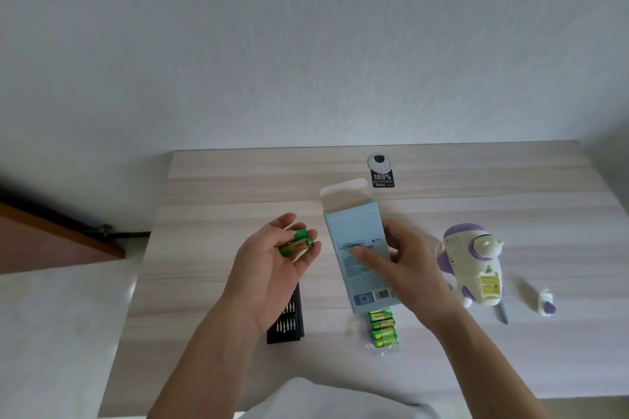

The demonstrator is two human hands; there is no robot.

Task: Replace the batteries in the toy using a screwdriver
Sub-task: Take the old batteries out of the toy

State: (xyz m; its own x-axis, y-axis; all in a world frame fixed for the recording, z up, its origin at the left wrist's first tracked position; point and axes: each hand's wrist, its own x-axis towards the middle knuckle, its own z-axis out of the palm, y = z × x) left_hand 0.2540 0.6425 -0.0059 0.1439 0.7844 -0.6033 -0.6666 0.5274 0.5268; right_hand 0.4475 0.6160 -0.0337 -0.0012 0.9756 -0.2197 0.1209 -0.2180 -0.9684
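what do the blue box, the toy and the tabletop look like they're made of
Box: thin card, matte pale-blue print, white inside, creased flap open on top. Toy: moulded plastic, smooth cream and purple, slightly glossy. Tabletop: likely wood-grain laminate, pale matte streaks; could be veneer.

Pale wood-grain table (pixel 238 180) against white wall (pixel 306 44); round grommet (pixel 378 161), black sticker (pixel 382 179) near back edge.
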